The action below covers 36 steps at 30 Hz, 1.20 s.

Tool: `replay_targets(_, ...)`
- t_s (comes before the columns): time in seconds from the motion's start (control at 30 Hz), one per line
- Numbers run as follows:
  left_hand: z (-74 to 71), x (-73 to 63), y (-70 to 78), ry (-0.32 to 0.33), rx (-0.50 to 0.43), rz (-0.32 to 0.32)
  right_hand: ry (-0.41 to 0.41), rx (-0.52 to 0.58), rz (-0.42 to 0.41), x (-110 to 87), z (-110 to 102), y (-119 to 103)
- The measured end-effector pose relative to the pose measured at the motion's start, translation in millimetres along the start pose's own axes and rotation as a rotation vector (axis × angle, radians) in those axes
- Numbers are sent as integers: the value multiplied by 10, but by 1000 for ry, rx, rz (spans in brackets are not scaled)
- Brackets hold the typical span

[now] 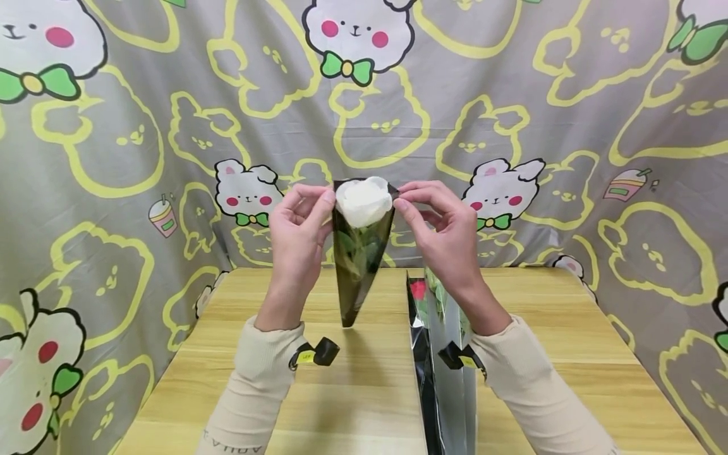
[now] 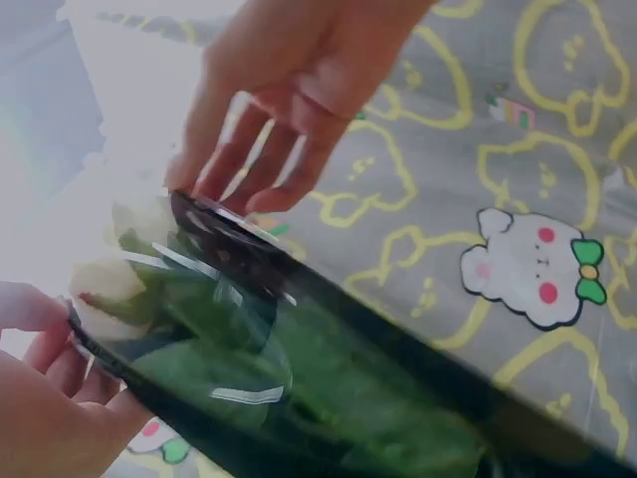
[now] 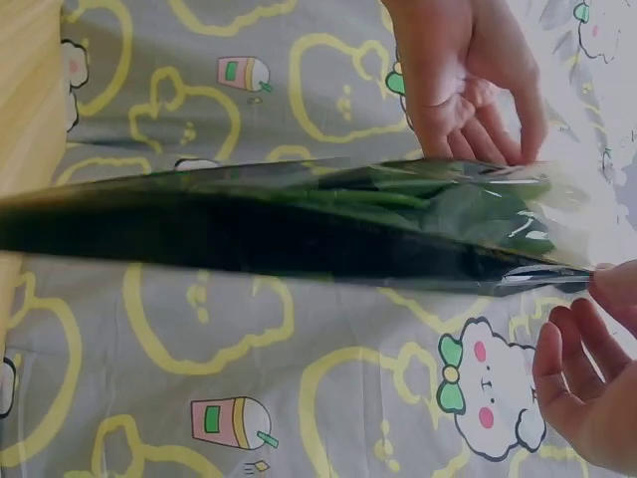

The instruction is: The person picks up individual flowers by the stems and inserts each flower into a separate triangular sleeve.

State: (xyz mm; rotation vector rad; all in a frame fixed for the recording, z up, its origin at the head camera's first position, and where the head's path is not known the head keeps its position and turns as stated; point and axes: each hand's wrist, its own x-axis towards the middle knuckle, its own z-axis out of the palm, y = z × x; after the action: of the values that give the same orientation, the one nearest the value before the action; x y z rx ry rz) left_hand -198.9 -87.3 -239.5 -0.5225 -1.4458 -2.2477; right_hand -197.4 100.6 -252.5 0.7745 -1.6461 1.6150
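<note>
A white rose (image 1: 364, 201) with green leaves stands inside a cone-shaped flower sleeve (image 1: 351, 281), clear in front with black edging, its narrow tip pointing down over the table. My left hand (image 1: 296, 230) pinches the sleeve's upper left corner between thumb and fingers. On the other side, my right hand (image 1: 440, 221) pinches the upper right corner. The petals show between both hands at the sleeve's mouth. Green leaves (image 2: 214, 319) are visible through the film in the left wrist view, and the sleeve (image 3: 299, 229) stretches lengthwise across the right wrist view.
On the wooden table (image 1: 256, 385), long wrapping sleeves (image 1: 455, 385) lie below my right forearm, with a red rose (image 1: 418, 289) at their far end. A patterned curtain (image 1: 398, 145) hangs behind the table and along both sides.
</note>
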Motion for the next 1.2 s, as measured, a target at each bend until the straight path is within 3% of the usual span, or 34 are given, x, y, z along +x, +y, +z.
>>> replay_targets(0.13,0,-2,11,-48,30,-4,-11,8,13,11,4,6)
replay_targets(0.33,-96,30,94,5,10,-20,1,19,63,102,-107,14)
replay_targets(0.6,-37,41,58,-131,143,-1,-83,9,141,172,-126,7)
replay_targets(0.8,-98,90,85,-79,96,-18,-55,49,176,272,-223,12)
replay_targets(0.97,-43,123,119,-115,153,-8,-114,32,179,354,-188,-33)
replay_targets(1.2,-31,166,169,-79,175,14,-115,25,153,437,-208,-105)
